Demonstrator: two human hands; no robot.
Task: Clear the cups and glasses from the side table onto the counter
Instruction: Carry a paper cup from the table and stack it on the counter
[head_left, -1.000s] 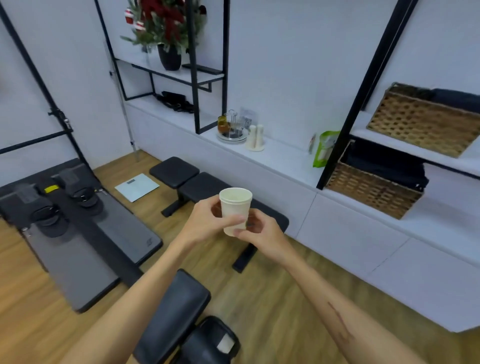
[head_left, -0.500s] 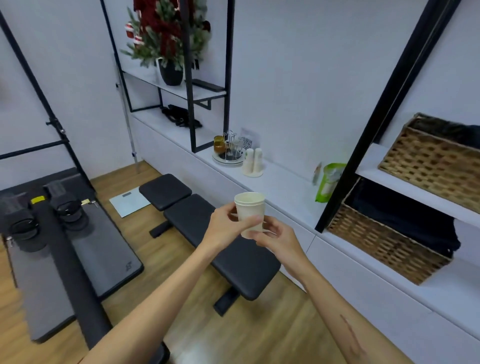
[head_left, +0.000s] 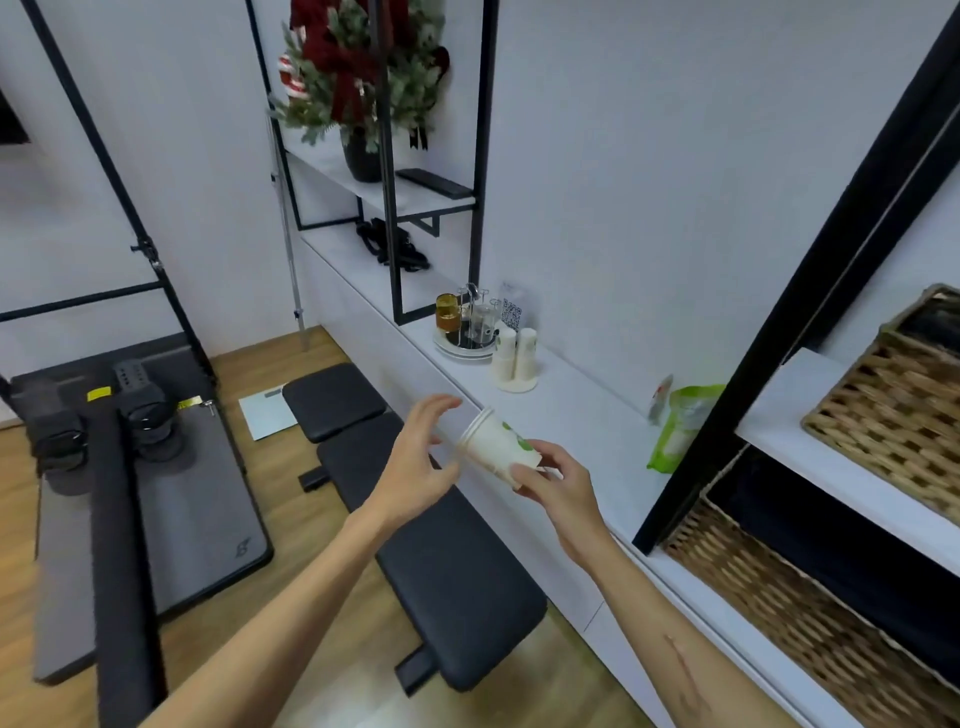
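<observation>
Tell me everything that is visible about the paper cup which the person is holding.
The paper cup looks cream white with a green print on its side. Several rims show at its mouth, so it seems to be a nested stack. It is tipped on its side in the air, mouth toward the left hand, above the front edge of the white counter. The right hand grips its base end. The left hand is open beside the rim; contact is unclear.
</observation>
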